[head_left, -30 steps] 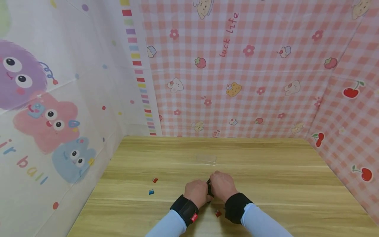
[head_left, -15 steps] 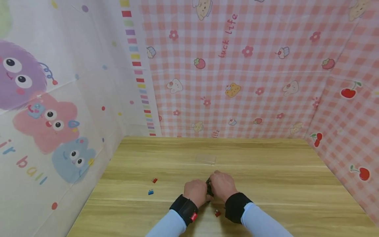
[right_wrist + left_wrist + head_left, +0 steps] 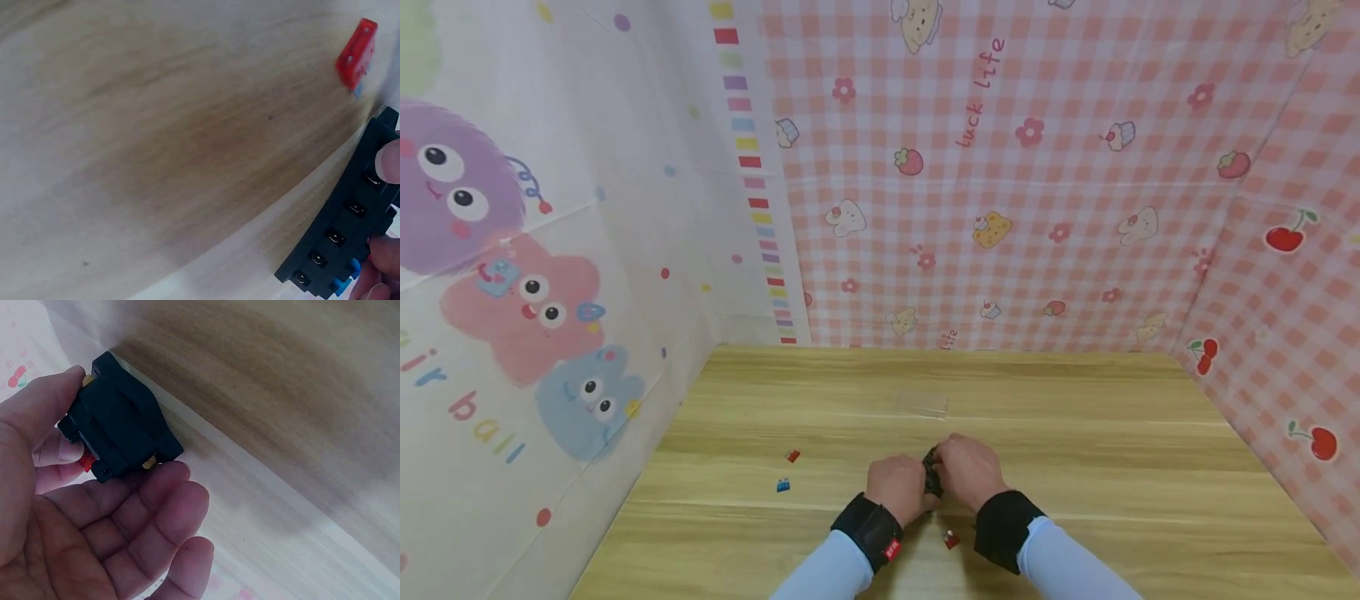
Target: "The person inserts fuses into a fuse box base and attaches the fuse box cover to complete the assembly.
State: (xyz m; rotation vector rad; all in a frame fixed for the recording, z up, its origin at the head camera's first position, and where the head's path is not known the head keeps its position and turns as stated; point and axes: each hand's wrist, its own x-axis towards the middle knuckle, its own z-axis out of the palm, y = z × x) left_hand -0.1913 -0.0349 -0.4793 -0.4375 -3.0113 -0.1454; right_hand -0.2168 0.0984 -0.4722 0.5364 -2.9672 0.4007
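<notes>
My left hand (image 3: 898,485) grips a black fuse box (image 3: 932,477) above the table, thumb on one end and fingertips at the other in the left wrist view. Brass-coloured bits show at the ends of the fuse box (image 3: 119,419). Against its other side is my right hand (image 3: 966,468), its fingers bent around a small red blade fuse (image 3: 87,460) at the slots; how deep the fuse sits is hidden. In the right wrist view the box carries a row of metal contacts, with blue fuses (image 3: 344,281) along its edge. A loose red fuse (image 3: 357,53) lies below on the table.
Another red fuse (image 3: 792,456) and a blue fuse (image 3: 783,485) lie to the left on the wooden table (image 3: 1075,433). Behind the hands lies a clear plastic cover (image 3: 922,406). Patterned cloth walls (image 3: 1000,183) stand at the back and both sides.
My right hand has shifted slightly to the right and its wrist has turned a little. A bit more of the black fuse box shows between the hands. My left hand stays about where it was.
</notes>
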